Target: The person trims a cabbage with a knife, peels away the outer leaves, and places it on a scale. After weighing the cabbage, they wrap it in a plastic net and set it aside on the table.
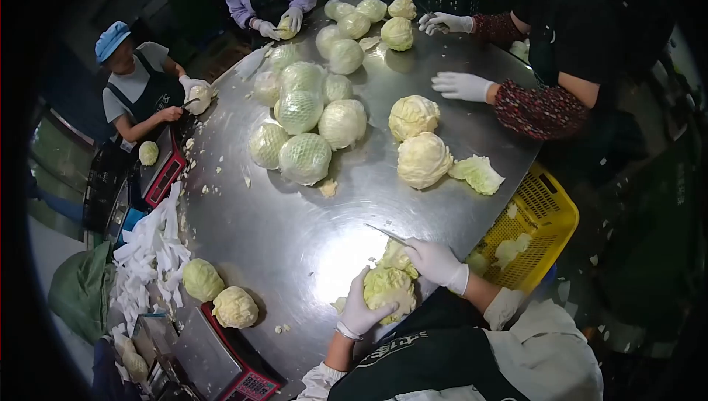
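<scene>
A pale green cabbage [389, 290] rests at the near edge of the metal table, its outer leaves loose on the upper side. My left hand [363, 308], in a white glove, is closed round the cabbage's left side. In my gloved right hand [435, 261] is a knife [385, 233], its blade pointing away to the upper left, just above a loose cabbage leaf [398, 257]. The right-hand fingertips are partly hidden by the hand. Further up the table sit two trimmed cabbages [423, 159] with a torn leaf [478, 175] beside them.
Several wrapped cabbages [305, 158] cluster mid-table. Two cabbages [235, 307] sit near a red-edged scale [247, 382] and a heap of white strips [151, 250]. A yellow crate [564, 228] with leaves stands right. Three people work round the table [273, 228], one with dark patterned sleeves [542, 110].
</scene>
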Motion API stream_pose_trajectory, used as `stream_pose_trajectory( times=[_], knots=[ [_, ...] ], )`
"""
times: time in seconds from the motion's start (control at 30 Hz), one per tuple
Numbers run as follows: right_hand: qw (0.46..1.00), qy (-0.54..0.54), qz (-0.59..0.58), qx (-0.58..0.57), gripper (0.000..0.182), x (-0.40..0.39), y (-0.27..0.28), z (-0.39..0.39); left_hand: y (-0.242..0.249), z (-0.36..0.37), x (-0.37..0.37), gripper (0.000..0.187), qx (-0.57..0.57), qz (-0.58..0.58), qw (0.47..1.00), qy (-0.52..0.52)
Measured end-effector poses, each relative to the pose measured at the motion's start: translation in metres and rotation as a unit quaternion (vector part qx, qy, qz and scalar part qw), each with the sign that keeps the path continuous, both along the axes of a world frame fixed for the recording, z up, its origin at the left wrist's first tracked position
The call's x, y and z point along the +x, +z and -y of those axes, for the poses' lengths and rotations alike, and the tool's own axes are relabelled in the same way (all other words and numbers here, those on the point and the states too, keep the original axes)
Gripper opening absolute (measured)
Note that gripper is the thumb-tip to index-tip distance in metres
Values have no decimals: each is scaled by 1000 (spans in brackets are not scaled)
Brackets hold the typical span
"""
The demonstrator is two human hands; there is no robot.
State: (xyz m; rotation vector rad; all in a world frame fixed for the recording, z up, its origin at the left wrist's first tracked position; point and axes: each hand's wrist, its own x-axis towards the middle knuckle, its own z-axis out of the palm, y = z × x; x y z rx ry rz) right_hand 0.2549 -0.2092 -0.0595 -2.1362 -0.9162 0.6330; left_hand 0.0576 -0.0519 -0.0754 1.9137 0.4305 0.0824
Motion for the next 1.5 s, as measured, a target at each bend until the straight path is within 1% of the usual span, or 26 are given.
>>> stream_pose_trajectory(
  times=[0.07, 0.13, 0.17, 0.2, 0.23, 0.27, 0.3, 0.33, 0.4, 0.43, 0.5, 0.53, 0.57, 0.7, 0.77, 0.8, 0.97, 1.03, 1.13, 1.2, 1.27, 1.3, 1.33, 1.4, 1.47, 1.5],
  knots=[
    [1000, -9, 14, 5, 33, 11, -20, -4, 11, -3, -7, 104, -200, 27, 979, -11],
    [999, -40, 20, 10, 34, 39, -46, 2, 10, -8, -25, 103, -206, 46, 978, 0],
    [996, -64, 15, -54, 36, 58, -47, 10, 10, -11, -36, 102, -211, 62, 976, 4],
    [989, -89, 10, -116, 39, 68, -42, 8, 12, -13, -45, 102, -207, 61, 976, 12],
    [990, -82, 7, -115, 39, 65, -36, 8, 14, -14, -55, 99, -228, 51, 972, 39],
    [987, -89, 75, -110, 44, 57, -11, 12, 15, -13, -65, 95, -251, 41, 965, 66],
    [980, -95, 144, -103, 51, 52, 9, 14, 3, -15, -70, 87, -182, 74, 977, 80],
    [981, -86, 143, -102, 51, 46, 19, 11, -8, -14, -72, 87, -181, 74, 977, 89],
    [995, -41, 77, -47, 63, 24, 26, 5, -10, -2, -66, 98, -63, 87, 967, 229],
    [999, 11, 52, -14, 63, 11, 21, 2, -2, 7, -58, 99, -98, 92, 949, 284],
    [997, 63, 25, 20, 62, -17, 15, -3, 3, -6, -49, 96, -65, 51, 952, 295],
    [994, 99, -36, 32, 62, -30, 14, -5, 5, -11, -43, 93, -34, 13, 953, 300],
    [985, 134, -96, 43, 61, -37, 14, -8, 17, -11, -36, 83, 44, -10, 955, 293],
    [979, 174, -78, 72, 64, -48, 2, -15, 23, -15, -25, 84, 17, -52, 962, 267],
    [980, 174, -80, 47, 64, -49, 2, -18, 32, -12, -18, 82, 140, -108, 943, 283],
    [981, 177, -82, 23, 64, -49, 4, -19, 28, -10, -17, 82, 139, -107, 944, 281],
    [977, 192, -85, -34, 62, -40, 36, -22, 8, 1, -8, 77, 118, 38, 945, 301],
    [973, 197, -98, -75, 60, -36, 43, -25, 13, 6, -2, 77, 150, 36, 948, 280],
    [976, 201, -56, -70, 57, -33, 30, -31, 11, 6, -1, 77, 184, 31, 948, 258],
    [988, 144, -52, -14, 51, -31, 6, -36, 11, 9, 0, 77, 187, 30, 948, 254],
    [989, 126, -73, -14, 49, -16, -8, -41, 21, 18, -4, 74, 286, 62, 935, 200],
    [989, 110, -97, -14, 47, -10, -14, -43, 24, 20, -5, 74, 288, 64, 935, 199],
    [989, 110, -98, -13, 47, -13, -19, -43, 27, 22, -8, 73, 281, 73, 937, 195],
    [984, 117, -95, 100, 45, -24, -25, -39, 19, 22, -17, 72, 273, 79, 939, 193],
    [978, 166, -38, 118, 49, -30, -6, -31, -13, 10, -26, 72, 26, 95, 943, 319],
    [978, 196, -22, 66, 51, -33, 15, -28, -23, 5, -30, 73, 34, 91, 940, 326]
  ],
)
